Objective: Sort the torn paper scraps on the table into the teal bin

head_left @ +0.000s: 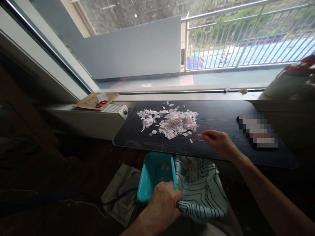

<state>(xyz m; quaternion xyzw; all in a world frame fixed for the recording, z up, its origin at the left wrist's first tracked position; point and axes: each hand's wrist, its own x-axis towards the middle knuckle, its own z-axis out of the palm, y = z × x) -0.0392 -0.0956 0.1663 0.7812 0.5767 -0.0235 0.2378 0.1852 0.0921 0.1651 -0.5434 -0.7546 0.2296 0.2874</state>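
Observation:
On the dark table (216,114) lies a loose heap of small cut paper pieces (174,123), with stray bits around it. My right hand (220,142) is closed in a pinch at the heap's right side, over the tabletop. Between its fingers is a clear, pink-edged plastic piece (197,135), whose exact kind I cannot make out. Below the table's front edge, my left hand (166,198) is wrapped round the rim of a teal plastic bin (145,183). Against its fingers hangs a pale striped cloth (200,193), with a few paper bits in its folds.
A blurred-out flat object (257,131) lies at the table's right. Red-handled scissors (100,104) rest on brown paper (86,101) at the left sill, beside a white radiator (114,109). Another person's hand (301,67) shows at far right. A window spans the back.

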